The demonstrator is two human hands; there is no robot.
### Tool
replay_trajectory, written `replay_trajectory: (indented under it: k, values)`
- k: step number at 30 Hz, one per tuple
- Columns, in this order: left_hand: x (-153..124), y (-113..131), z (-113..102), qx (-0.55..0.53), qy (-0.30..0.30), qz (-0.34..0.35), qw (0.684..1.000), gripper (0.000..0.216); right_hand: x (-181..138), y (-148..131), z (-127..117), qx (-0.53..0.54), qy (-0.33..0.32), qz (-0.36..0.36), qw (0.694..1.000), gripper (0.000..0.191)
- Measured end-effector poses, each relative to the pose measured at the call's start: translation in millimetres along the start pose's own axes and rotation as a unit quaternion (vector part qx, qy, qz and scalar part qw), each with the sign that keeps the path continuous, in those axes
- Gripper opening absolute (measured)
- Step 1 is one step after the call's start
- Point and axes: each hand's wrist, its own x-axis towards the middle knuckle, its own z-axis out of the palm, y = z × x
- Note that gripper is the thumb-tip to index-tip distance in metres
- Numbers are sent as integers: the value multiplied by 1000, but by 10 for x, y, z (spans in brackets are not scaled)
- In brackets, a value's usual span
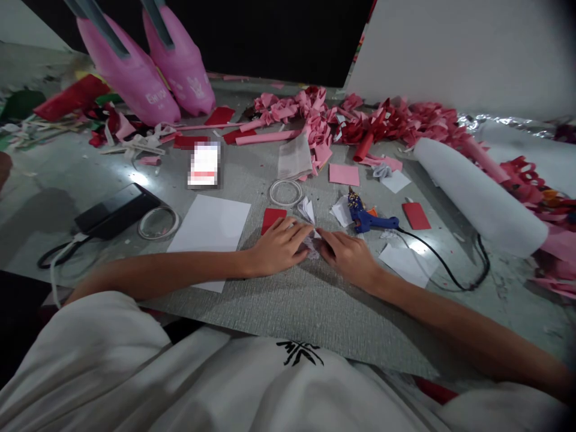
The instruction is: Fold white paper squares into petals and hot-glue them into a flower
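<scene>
My left hand (279, 245) and my right hand (344, 255) meet at the middle of the grey mat (288, 306), fingers pressed down on a small folded white paper piece (311, 245) between them. Both hands pinch this paper against the mat. A red paper square (271, 218) lies just beyond my left hand. Another folded white paper bit (307, 209) sits right behind the fingers. A blue glue gun (365, 217) lies just past my right hand, its black cord (450, 264) looping to the right.
A white sheet (211, 227) lies left of my hands, with a black box (114, 210) and wire coils (157, 222) further left. A white foam roll (477, 195) lies right. Pink and red paper scraps (360, 120) and two pink bottles (157, 72) line the back.
</scene>
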Motion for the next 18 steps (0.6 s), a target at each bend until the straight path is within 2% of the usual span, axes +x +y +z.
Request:
replay_trajectory:
  k: [3,5,8,14,18]
  values:
    - [12,-15,17,-25,-17,-18,999,36,14,-13,-38,8,1,18,1000,26]
    - [14,-21,22,-29,-34,-22,999,26,30,-24,-75,23,-10,-12,1000,20]
    - [17,-26,18,-18,-34,-32,999,25,50,-31,-110,47,-23,-50,997,21]
    - [43,-39,17,-54,-39,18,998,23,45,-4,-64,44,-11,117,992,18]
    - [32,-42,15,-52,-53,38,997,25,42,-14,-67,42,-3,117,992,19]
